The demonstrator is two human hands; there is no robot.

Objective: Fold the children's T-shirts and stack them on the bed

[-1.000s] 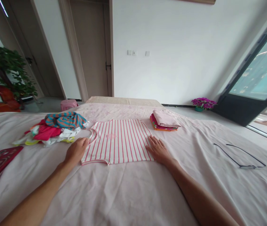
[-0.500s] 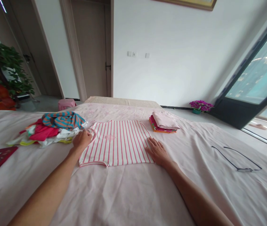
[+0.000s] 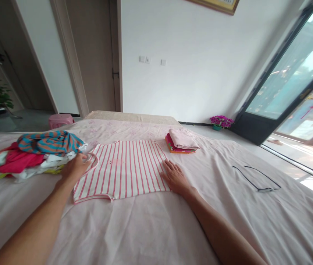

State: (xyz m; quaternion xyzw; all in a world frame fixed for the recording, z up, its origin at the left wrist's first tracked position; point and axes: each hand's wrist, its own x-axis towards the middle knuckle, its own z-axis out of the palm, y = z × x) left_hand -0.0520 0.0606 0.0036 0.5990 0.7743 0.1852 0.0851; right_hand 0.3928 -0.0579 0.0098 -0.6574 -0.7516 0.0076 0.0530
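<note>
A white sleeveless top with red stripes [image 3: 134, 167] lies spread flat on the bed, its neck opening toward the left. My left hand [image 3: 75, 168] is at the neckline, fingers curled and seemingly pinching its edge; the fingertips are partly hidden. At the opposite end, my right hand [image 3: 175, 177] rests flat on the hem with fingers stretched out. Just beyond my left hand is a loose heap of clothes [image 3: 24, 160], with a blue and orange striped garment [image 3: 50, 141] on top. Past my right hand sits a stack of folded clothes [image 3: 182, 141], a pale pink one uppermost.
A pair of glasses [image 3: 265, 189] lies on the pink bedsheet [image 3: 145, 228] at the right. Beyond the bed's far edge are a pink stool [image 3: 60, 120], a pot of purple flowers [image 3: 220, 122], a white wall and a glass door [image 3: 280, 77].
The view has turned to the right, so everything sits farther left. My left hand's fingers look slightly less tightly curled at the neckline. My right hand stays flat on the hem.
</note>
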